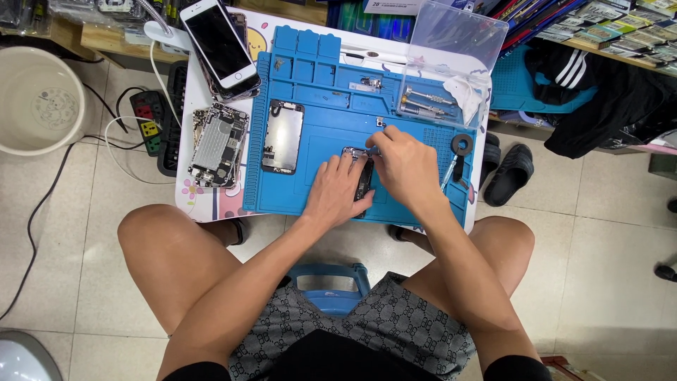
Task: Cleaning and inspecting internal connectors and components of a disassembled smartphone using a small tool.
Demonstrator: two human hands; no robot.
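small white table [185,134] on a tiled floor, nearly covered by a blue work mat [324,92] with ridged edges and small compartments along its top. a person sits on a blue stool [331,293] with both arms reaching onto the mat. an opened phone body [363,185] lies near the mat's front middle, long axis running away from the person, mostly hidden under the hands. left hand [337,190] lies flat on its left side and lower end, fingers spread narrow, pinning it down rather than gripping. right hand [403,164] sits just right of and above it, fingers pinched closed on a small tool [372,150] whose tip meets the phone's top end; cannot tell what kind of tool. right hand is the nearer one to that top end, left covers the bottom. further left on the mat lies a detached screen panel [283,136], well apart from the hands, parallel to the phone body. off the mat's left edge sits another stripped phone shell [218,145], and above it a stack of whole phones [218,46], white one on top. a clear plastic box [444,88] at the mat's top right holds screwdrivers and a cloth, lid up. a black ring [462,144] lies just right of the right hand, closest thing to it. tiny loose part [381,123] sits just above the hands. nothing lies between hands and phone.
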